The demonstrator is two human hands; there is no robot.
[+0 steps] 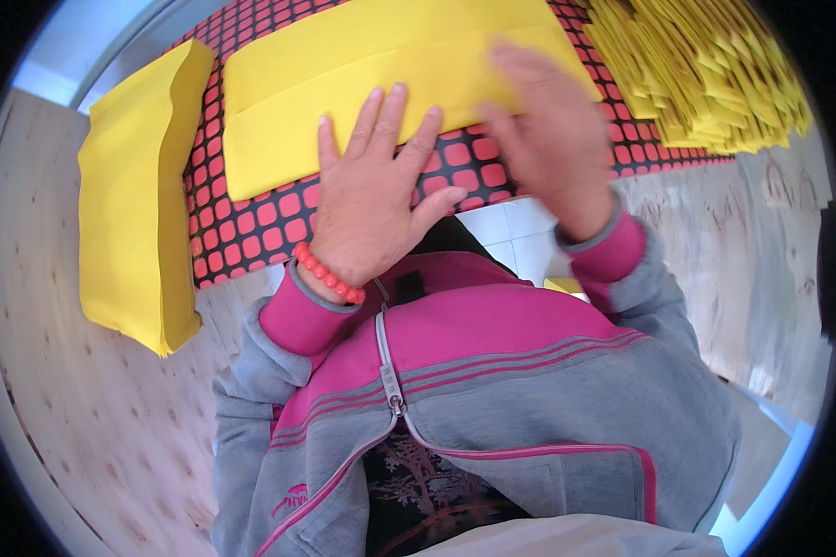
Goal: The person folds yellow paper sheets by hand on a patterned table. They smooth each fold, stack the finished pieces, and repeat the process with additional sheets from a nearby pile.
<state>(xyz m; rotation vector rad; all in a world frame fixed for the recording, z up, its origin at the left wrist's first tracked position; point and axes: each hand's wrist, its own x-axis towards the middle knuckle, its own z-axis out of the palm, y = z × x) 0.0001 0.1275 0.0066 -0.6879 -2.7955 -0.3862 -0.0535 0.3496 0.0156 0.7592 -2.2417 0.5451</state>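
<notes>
A yellow sheet point(283, 135), paper or thin cloth, lies flat in front of me with a long crease or layer edge across it. My left hand point(372, 190) rests palm down with its fingers spread, the tips pressing on the sheet's near edge. Coral-red beads circle that wrist. Over the sheet's right part is my right hand point(557, 139), blurred by motion, its fingers stretched out and the thumb apart. Nothing shows in its grasp. Whether its fingertips touch the sheet is hard to make out.
Under the sheet is a red-and-black checked cover point(251, 223). A thick yellow stack point(125, 204) stands at the left on a pale wooden surface point(42, 297). Many folded yellow pieces point(706, 79) are heaped at the far right. Pale floor tiles point(502, 227) show below the near edge.
</notes>
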